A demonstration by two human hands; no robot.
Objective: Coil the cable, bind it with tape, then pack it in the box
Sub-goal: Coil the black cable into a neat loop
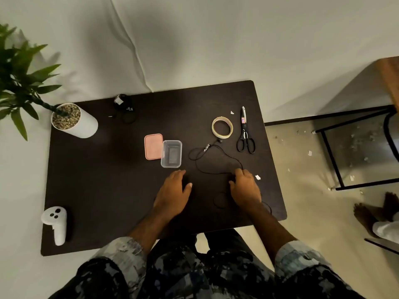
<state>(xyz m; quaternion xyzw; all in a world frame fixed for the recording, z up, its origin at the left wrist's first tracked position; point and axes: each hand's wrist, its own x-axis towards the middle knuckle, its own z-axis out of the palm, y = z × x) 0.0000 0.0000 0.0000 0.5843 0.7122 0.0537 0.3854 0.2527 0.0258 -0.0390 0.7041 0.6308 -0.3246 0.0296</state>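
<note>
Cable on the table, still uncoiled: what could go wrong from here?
1. The thin black cable lies in loose loops against the dark table, so it is hard to see; a loop may get missed or snag while coiling.
2. Part of it runs under the right hand toward the near edge and could slip off.
3. The clear box is small; a loose coil may not fit unless bound tightly with the tape.

black cable [218,157], pink lid [153,146]

Both hands [172,190] [245,188] rest on the table [97,180]; cable [216,157] lies uncoiled.
</note>
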